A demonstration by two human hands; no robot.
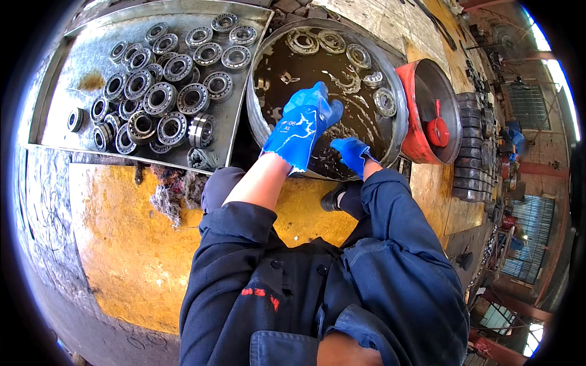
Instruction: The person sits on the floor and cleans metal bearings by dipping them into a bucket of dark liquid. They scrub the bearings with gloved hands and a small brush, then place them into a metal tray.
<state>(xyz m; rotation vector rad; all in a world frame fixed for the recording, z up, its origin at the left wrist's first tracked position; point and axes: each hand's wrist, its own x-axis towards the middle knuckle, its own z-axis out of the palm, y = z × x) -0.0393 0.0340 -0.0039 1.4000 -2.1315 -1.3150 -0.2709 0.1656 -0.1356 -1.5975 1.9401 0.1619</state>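
Observation:
Both my hands wear blue rubber gloves and work over a round metal tub [257, 125] of murky brown liquid. My left hand [305, 116] is above the middle of the tub, its fingers curled; anything within them is hidden. Lower and nearer the front rim, my right hand [353, 154] has bent fingers at the liquid's surface, and I cannot make out what they hold. Ripples and foam show between the hands. Along the tub's far side lie several metal bearing rings, among them one ring [303, 42] at the back and another [384, 102] at the right.
Left of the tub, a metal tray [67, 131] carries many roller bearings [160, 99]. A red drum [414, 116] with a red scoop [437, 130] inside stands at the right, beside stacked dark metal parts [471, 146]. Grey rags [168, 201] lie at the yellow board's edge [134, 244].

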